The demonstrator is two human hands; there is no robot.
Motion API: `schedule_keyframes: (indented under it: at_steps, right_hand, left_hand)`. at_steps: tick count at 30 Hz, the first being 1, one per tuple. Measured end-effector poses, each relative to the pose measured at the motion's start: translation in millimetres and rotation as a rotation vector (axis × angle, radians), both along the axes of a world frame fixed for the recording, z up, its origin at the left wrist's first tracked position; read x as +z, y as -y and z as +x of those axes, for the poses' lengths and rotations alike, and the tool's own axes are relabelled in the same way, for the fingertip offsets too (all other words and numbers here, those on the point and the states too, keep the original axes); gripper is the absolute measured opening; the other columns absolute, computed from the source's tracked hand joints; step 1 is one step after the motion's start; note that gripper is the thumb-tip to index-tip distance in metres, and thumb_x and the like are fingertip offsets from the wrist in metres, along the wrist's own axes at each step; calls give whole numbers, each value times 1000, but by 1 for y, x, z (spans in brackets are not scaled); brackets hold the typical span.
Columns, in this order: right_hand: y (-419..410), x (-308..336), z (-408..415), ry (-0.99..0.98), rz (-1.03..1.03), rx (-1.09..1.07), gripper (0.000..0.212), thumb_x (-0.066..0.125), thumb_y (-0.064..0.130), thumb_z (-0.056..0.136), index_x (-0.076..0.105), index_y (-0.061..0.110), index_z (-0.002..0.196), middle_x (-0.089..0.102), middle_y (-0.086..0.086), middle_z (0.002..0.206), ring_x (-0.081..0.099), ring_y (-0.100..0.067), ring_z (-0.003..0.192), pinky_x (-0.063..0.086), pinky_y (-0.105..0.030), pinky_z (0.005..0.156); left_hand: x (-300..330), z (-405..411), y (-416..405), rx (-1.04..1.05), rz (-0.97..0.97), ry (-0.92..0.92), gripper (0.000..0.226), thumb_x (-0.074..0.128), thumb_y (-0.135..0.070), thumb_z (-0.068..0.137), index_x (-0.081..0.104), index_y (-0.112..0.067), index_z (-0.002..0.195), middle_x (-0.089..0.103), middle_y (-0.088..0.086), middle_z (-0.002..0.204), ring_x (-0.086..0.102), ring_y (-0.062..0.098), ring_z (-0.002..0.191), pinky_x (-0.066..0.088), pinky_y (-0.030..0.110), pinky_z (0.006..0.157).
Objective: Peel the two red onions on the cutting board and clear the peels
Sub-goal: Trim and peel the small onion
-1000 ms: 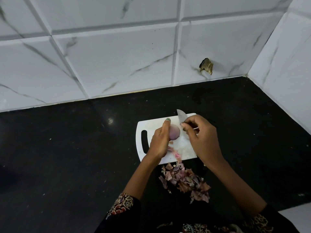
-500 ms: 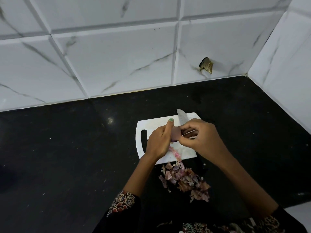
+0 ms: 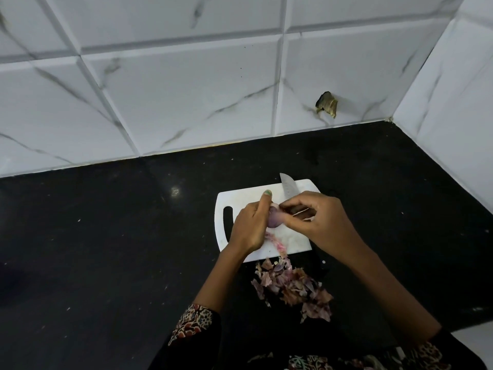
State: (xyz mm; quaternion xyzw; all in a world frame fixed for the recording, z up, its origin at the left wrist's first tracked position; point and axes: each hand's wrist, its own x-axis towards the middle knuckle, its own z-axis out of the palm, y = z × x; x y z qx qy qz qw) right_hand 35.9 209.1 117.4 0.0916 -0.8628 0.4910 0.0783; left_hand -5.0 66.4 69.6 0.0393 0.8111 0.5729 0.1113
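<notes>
A pale purple red onion (image 3: 274, 217) is held above the white cutting board (image 3: 240, 201). My left hand (image 3: 250, 225) grips it from the left, thumb up along its top. My right hand (image 3: 317, 220) comes in from the right and pinches the onion's skin at its upper right, while the same hand holds a knife whose blade (image 3: 287, 186) points away over the board's far edge. A strip of pink peel (image 3: 277, 243) lies on the board below the onion. A heap of dry peels (image 3: 292, 285) sits on the counter just in front of the board. Only one onion shows.
The board lies on a black stone counter (image 3: 106, 249) in a corner of white marbled tile walls (image 3: 186, 102). A broken hole (image 3: 326, 103) marks the back wall. The counter's front edge shows at the lower right.
My right hand has moved left onto the onion and now pinches at its skin. The onion is more covered by both hands than before. The knife blade stays pointed away.
</notes>
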Motion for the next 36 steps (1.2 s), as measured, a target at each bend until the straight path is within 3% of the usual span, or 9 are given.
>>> schedule_keyframes:
  at_steps: [9, 12, 17, 21, 24, 27, 30, 32, 36]
  right_hand:
    - [1, -6, -5, -97, 113, -21, 3, 66, 4, 83, 63, 5, 83, 63, 2, 79, 60, -9, 76, 48, -14, 67]
    - [1, -8, -8, -91, 93, -30, 3, 63, 2, 85, 61, 5, 87, 63, 1, 78, 62, -10, 75, 51, -20, 67]
    - [5, -6, -5, -97, -125, -157, 2, 57, 3, 90, 56, 3, 92, 65, 1, 80, 66, -8, 64, 53, -18, 60]
    - [-3, -5, -5, -62, -172, -280, 5, 58, 3, 90, 57, 8, 91, 66, -3, 81, 66, -9, 61, 55, -20, 56]
    - [-17, -7, -5, 202, 85, -219, 15, 56, 4, 90, 63, 17, 91, 67, 1, 84, 65, -6, 67, 56, -22, 65]
    - [-21, -8, -2, 424, 282, -54, 18, 52, 15, 94, 68, 17, 100, 65, 7, 93, 60, -5, 80, 46, -15, 69]
    - [-13, -7, 2, 370, 23, -154, 22, 54, 27, 94, 68, 9, 93, 67, 0, 84, 66, -14, 77, 53, -25, 70]
    - [-6, -2, 5, 369, -236, -233, 27, 56, 30, 92, 64, 5, 90, 67, -10, 78, 68, -20, 69, 58, -28, 64]
    - [7, 2, 7, 412, -388, -212, 29, 65, 31, 85, 63, 3, 93, 68, -10, 77, 69, -20, 68, 58, -28, 62]
  left_hand:
    - [3, -4, 5, -129, -85, 17, 86, 27, -74, 81, 57, 5, 71, 64, 21, 74, 58, 37, 77, 45, 52, 84]
    - [8, 0, 3, -230, -102, 33, 79, 23, -72, 88, 48, -3, 60, 54, 12, 61, 48, 22, 62, 43, 43, 75]
    - [0, 4, 0, -303, -112, 45, 105, 3, -86, 73, 69, -6, 88, 70, 15, 94, 62, 24, 91, 43, 37, 89]
    - [-1, 6, 0, -286, -6, -39, 83, 20, -80, 81, 56, -8, 63, 57, 2, 60, 54, 11, 59, 42, 23, 66]
    - [0, 4, 3, -262, 108, -104, 48, 53, -54, 90, 60, -10, 73, 58, 6, 67, 52, 3, 57, 42, 14, 59]
    - [-1, 2, 5, -251, 91, -158, 38, 61, -47, 86, 68, -10, 82, 66, 4, 78, 57, 3, 69, 46, 16, 67]
    - [-2, 4, 1, -212, 116, -172, 30, 66, -43, 85, 69, -13, 82, 67, -10, 73, 60, 1, 70, 50, 19, 70]
    - [-3, 5, 0, -129, 128, -180, 46, 62, -63, 77, 66, -17, 78, 66, -11, 70, 61, 6, 68, 54, 34, 73]
    - [-5, 5, -3, -30, 23, -170, 76, 16, -83, 80, 60, -22, 78, 63, -3, 70, 61, 18, 72, 50, 48, 77]
